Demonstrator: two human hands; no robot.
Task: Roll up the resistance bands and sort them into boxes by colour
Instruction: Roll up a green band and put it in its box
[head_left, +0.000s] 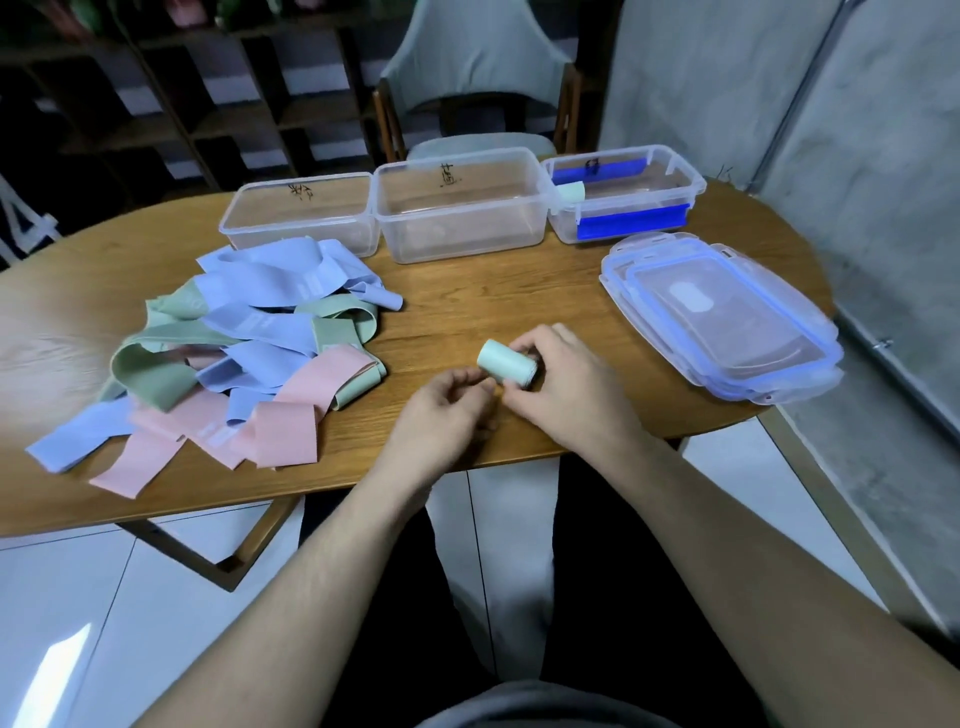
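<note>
Rolling step near complete: pale green rolled rubber band is held on the wooden desk.
It is pinched by the right hand and the left hand; transfer to the far-right clear plastic box, where a green roll already lies, is judged next.

Black handwritten marks on left box, middle box and right box (one mark each, near far rim), none legible. Pale print on some bands, unreadable.

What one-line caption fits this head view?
Both hands, left hand and right hand, hold a rolled green band beside a pile of loose bands, three open boxes behind.
</note>
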